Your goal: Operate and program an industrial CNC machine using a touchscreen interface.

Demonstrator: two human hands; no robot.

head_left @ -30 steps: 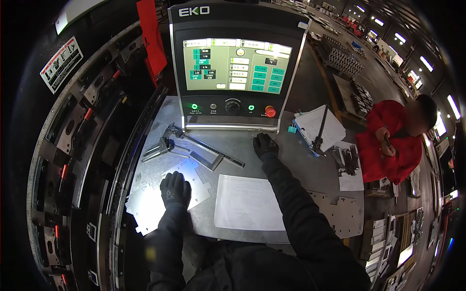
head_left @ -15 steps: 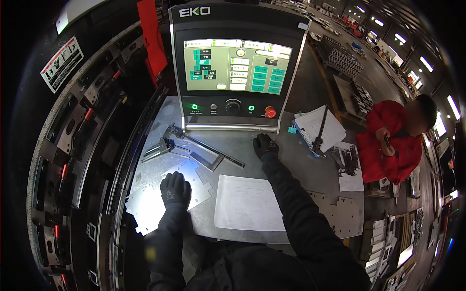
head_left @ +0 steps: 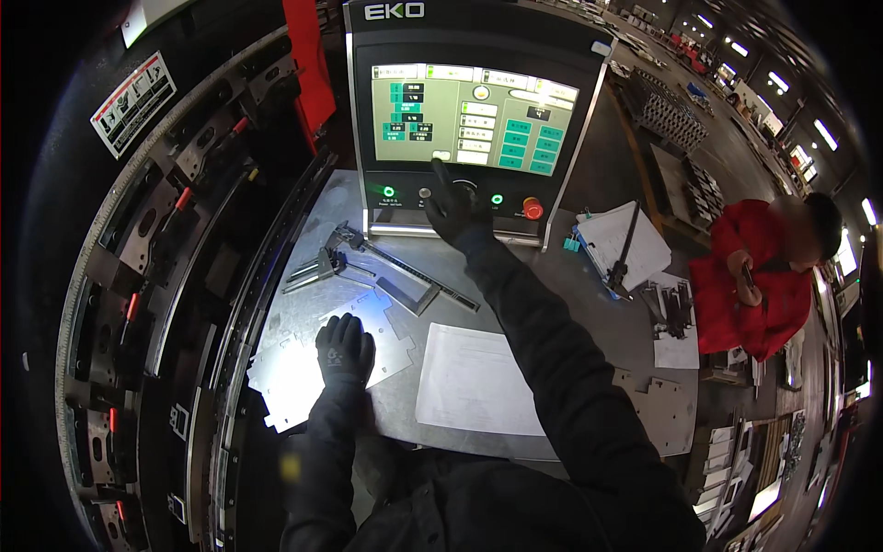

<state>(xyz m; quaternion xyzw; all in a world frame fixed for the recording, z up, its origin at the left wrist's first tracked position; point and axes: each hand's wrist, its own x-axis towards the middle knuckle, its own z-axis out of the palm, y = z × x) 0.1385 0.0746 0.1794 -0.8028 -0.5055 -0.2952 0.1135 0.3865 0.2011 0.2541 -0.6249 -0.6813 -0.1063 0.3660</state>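
Note:
My left hand [head_left: 345,351], in a dark glove, lies palm down with nothing in it on a flat, notched sheet-metal piece [head_left: 285,363]. Bright light glares off that metal. My gloved right hand [head_left: 457,213] is raised in front of the control console [head_left: 575,120], its index finger stretched toward the lower edge of the lit touchscreen [head_left: 441,106]. It grips nothing, and its other fingers are partly curled; whether the fingertip touches the glass I cannot tell. Between my hands and the console lies a long caliper [head_left: 430,281] beside other metal measuring tools [head_left: 322,265].
A printed sheet [head_left: 474,386] lies on the metal table. A clipboard [head_left: 635,241] with a caliper on it is at the right, near another flat metal part [head_left: 667,414]. A person in red [head_left: 750,294] stands beyond. The red stop button [head_left: 533,208] sits below the screen. Machine tooling [head_left: 156,258] lines the left.
My right hand has left the tabletop and moved up and left to the touchscreen, index finger extended. My left hand stays on the metal piece. The whole view has shifted slightly.

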